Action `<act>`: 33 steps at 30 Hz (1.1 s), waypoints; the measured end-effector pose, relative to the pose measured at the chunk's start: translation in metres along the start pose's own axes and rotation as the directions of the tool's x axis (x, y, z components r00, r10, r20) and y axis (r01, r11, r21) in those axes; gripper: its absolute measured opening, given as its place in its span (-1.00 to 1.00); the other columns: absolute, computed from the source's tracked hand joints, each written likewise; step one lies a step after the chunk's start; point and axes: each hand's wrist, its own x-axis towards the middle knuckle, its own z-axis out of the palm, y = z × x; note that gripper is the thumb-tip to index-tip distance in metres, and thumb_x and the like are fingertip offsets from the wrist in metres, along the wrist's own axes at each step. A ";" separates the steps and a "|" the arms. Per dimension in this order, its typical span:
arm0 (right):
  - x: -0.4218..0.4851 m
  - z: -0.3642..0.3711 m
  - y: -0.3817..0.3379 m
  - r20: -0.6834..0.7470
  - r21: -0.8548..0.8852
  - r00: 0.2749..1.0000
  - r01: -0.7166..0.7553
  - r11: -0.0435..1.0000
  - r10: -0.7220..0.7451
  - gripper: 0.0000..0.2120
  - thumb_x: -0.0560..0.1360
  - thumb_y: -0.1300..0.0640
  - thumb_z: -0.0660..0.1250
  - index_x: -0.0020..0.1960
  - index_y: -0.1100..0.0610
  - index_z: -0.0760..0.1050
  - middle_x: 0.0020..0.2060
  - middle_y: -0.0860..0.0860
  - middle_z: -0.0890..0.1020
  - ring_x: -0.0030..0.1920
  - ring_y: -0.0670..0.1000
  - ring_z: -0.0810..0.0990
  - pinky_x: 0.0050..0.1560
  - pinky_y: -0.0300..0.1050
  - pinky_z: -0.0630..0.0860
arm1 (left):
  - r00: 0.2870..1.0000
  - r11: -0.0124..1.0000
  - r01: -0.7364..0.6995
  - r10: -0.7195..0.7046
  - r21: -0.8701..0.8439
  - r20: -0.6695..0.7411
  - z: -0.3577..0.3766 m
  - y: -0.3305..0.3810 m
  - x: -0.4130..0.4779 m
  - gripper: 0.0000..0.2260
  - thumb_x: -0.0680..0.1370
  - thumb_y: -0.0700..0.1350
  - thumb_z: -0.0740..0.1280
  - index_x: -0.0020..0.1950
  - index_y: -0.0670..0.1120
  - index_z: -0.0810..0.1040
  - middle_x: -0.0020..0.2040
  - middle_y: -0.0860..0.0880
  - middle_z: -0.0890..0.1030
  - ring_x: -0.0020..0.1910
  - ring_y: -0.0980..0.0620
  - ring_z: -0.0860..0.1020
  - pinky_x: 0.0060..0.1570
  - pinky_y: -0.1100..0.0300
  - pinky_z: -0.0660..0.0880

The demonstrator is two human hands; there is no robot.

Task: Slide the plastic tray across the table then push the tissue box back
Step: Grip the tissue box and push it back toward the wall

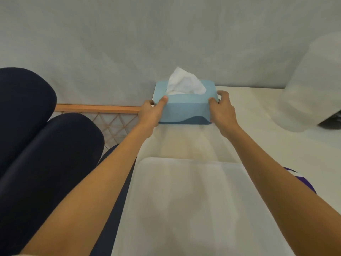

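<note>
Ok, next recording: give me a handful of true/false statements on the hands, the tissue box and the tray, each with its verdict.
1. Both hands grip the blue tissue box, one at each short end. True: the left hand is on its left end, the right hand on its right end.
2. The tissue box is closed, with no tissue showing. False: a white tissue sticks up out of the top.
3. The translucent plastic tray lies nearer the person than the box. True.
4. The tissue box stands on the tray. False: it stands on the white table, beyond the tray, with bare table between them.
5. The box is at the table's right edge. False: it is near the left edge, close to the wall.
</note>
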 end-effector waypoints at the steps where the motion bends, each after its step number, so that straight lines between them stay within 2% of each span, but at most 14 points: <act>1: 0.004 0.002 -0.002 0.007 -0.006 1.000 0.021 1.000 -0.021 -0.56 0.60 0.04 0.05 0.47 0.03 0.16 0.16 0.04 0.46 0.06 0.08 0.51 0.04 0.04 0.60 | 1.000 1.000 -0.015 0.015 0.010 0.007 0.001 0.002 0.006 -0.59 0.53 0.19 0.29 0.19 -0.09 0.42 0.10 -0.03 0.49 0.08 -0.06 0.48 0.16 -0.11 0.56; 3: 0.009 0.006 -0.005 0.032 -0.028 0.999 0.039 0.999 -0.038 -0.54 0.62 0.03 0.03 0.51 -0.02 0.14 0.36 0.09 0.41 0.27 0.16 0.44 0.24 0.14 0.50 | 0.999 0.999 -0.037 0.037 0.017 0.018 0.001 0.005 0.016 -0.63 0.54 0.18 0.27 0.16 -0.07 0.42 0.08 -0.03 0.50 0.06 -0.06 0.48 0.18 -0.12 0.54; 6: 0.019 0.010 -0.009 0.048 -0.043 0.999 0.017 0.999 -0.015 -0.54 0.62 0.01 0.01 0.52 -0.04 0.15 0.45 0.10 0.33 0.37 0.19 0.36 0.33 0.16 0.42 | 0.998 0.998 -0.048 0.048 0.029 0.028 0.001 0.009 0.028 -0.57 0.56 0.18 0.25 0.26 -0.11 0.44 0.10 -0.04 0.50 0.07 -0.06 0.48 0.20 -0.11 0.53; 11: 0.025 0.014 -0.015 0.038 -0.040 0.999 -0.010 0.999 0.011 -0.54 0.62 0.01 0.02 0.52 -0.05 0.15 0.45 0.11 0.32 0.39 0.20 0.34 0.34 0.17 0.41 | 0.997 0.998 -0.054 0.052 0.033 0.058 0.001 0.015 0.039 -0.55 0.57 0.17 0.24 0.29 -0.13 0.44 0.10 -0.05 0.50 0.07 -0.08 0.47 0.20 -0.12 0.52; 16: 0.027 0.015 -0.015 0.022 -0.075 1.000 -0.009 0.997 0.011 -0.54 0.63 0.01 -0.01 0.53 -0.03 0.12 0.45 0.11 0.33 0.38 0.17 0.36 0.34 0.07 0.42 | 0.996 0.999 -0.027 0.025 0.024 0.084 0.002 0.019 0.043 -0.55 0.57 0.17 0.24 0.30 -0.12 0.43 0.11 -0.05 0.48 0.06 -0.08 0.46 0.13 -0.09 0.52; 22: 0.026 0.015 -0.013 0.001 -0.104 1.000 0.013 0.995 -0.013 -0.55 0.64 0.03 -0.02 0.52 -0.02 0.13 0.44 0.10 0.34 0.36 0.16 0.37 0.30 0.00 0.41 | 0.996 1.000 -0.027 0.027 0.005 0.091 0.003 0.016 0.040 -0.55 0.58 0.17 0.23 0.31 -0.12 0.42 0.10 -0.05 0.46 0.03 -0.06 0.44 -0.07 0.02 0.48; 27: 0.027 0.013 -0.011 -0.013 -0.121 1.000 0.008 0.993 -0.009 -0.55 0.63 0.04 -0.02 0.51 -0.01 0.16 0.44 0.12 0.36 0.38 0.17 0.36 0.34 0.03 0.37 | 0.996 1.000 -0.026 0.025 0.010 0.086 0.004 0.016 0.036 -0.57 0.57 0.16 0.24 0.29 -0.12 0.43 0.10 -0.04 0.46 0.04 -0.06 0.44 -0.23 0.11 0.47; 31: 0.026 0.014 -0.012 -0.012 -0.133 1.000 0.014 0.991 -0.015 -0.55 0.63 0.03 -0.03 0.52 -0.01 0.15 0.44 0.12 0.35 0.37 0.17 0.37 0.33 0.02 0.37 | 0.996 0.999 -0.033 0.033 -0.003 0.084 0.005 0.015 0.036 -0.54 0.58 0.17 0.22 0.33 -0.13 0.41 0.12 -0.03 0.46 0.06 -0.05 0.43 -0.05 0.05 0.45; 33: 0.024 0.013 -0.013 0.002 -0.157 1.000 0.012 0.988 -0.011 -0.54 0.64 0.03 -0.04 0.53 -0.01 0.13 0.45 0.13 0.34 0.38 0.18 0.35 0.34 0.02 0.35 | 0.995 0.999 -0.034 0.034 -0.006 0.088 0.004 0.014 0.036 -0.53 0.58 0.18 0.22 0.33 -0.13 0.40 0.15 -0.04 0.47 0.07 -0.04 0.43 -0.02 0.04 0.43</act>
